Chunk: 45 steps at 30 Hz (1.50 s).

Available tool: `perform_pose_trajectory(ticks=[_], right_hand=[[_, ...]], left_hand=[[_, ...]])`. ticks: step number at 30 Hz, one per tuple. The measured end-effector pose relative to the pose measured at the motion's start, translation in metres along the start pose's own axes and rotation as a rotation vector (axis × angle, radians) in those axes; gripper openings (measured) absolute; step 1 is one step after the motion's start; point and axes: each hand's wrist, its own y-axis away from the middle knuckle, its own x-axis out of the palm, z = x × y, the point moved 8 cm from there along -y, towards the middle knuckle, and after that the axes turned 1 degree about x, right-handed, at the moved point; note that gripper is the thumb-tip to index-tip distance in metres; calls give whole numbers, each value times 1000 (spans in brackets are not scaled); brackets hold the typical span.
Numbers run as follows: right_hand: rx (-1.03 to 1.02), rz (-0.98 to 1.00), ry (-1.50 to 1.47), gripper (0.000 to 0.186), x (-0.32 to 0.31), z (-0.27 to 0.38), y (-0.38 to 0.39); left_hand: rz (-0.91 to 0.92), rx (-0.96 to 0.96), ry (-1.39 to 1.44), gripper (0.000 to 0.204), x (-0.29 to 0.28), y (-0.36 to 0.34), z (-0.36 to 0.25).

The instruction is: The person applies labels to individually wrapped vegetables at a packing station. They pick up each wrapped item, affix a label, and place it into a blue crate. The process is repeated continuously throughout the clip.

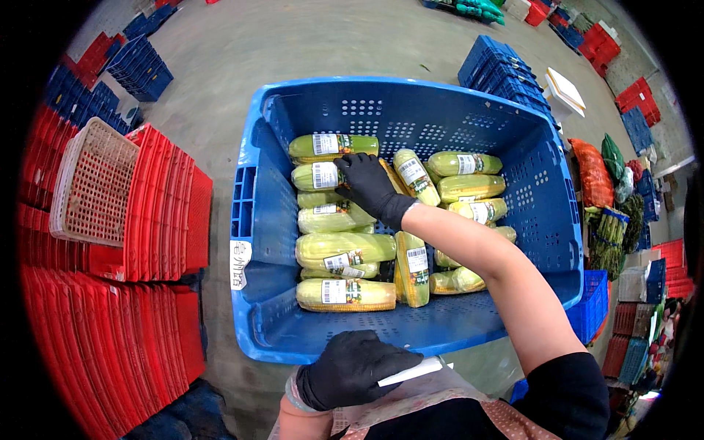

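A blue perforated crate (411, 88) holds several plastic-wrapped, labelled corn packs (345, 293), laid in rough columns, some crosswise and some lengthwise. My black-gloved right hand (374, 187) reaches over the crate with its fingers curled over the end of a corn pack (312, 176) in the upper left column; its fingertips are partly hidden against the wrapping. Below the crate's near rim, my black-gloved left hand (345, 370) is closed on a flat white slip or pad (403, 372).
Red crate stacks (110, 330) stand at the left, topped by a white basket (95, 180). Blue crates (491, 62) and a white box (563, 92) are behind at right. Orange mesh sacks (590, 172) and bundled greens (612, 238) line the right side. Grey concrete floor (308, 37) lies beyond.
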Motion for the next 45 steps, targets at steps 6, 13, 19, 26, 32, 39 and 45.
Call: perform_pose_trajectory(ticks=[6, 13, 19, 26, 32, 39, 45], right_hand=[[-7, 163, 248, 59, 3, 8, 4], [120, 36, 33, 69, -93, -21, 31], [334, -12, -480, 38, -226, -23, 152], [724, -73, -698, 34, -280, 29, 345], [1206, -212, -741, 31, -231, 65, 447], [1179, -303, -565, 9, -236, 55, 457], [1360, -488, -618, 4, -250, 69, 502]], left_hand=[[6, -49, 3, 36, 1, 3, 4], [-93, -96, -19, 30, -7, -3, 0], [-246, -189, 213, 29, -16, -11, -5], [73, -293, 690, 22, 113, -37, -37], [495, -222, 565, 19, 220, -61, -60], [713, -212, 467, 16, 267, -50, -29], [584, -351, 857, 22, 273, -54, -75]])
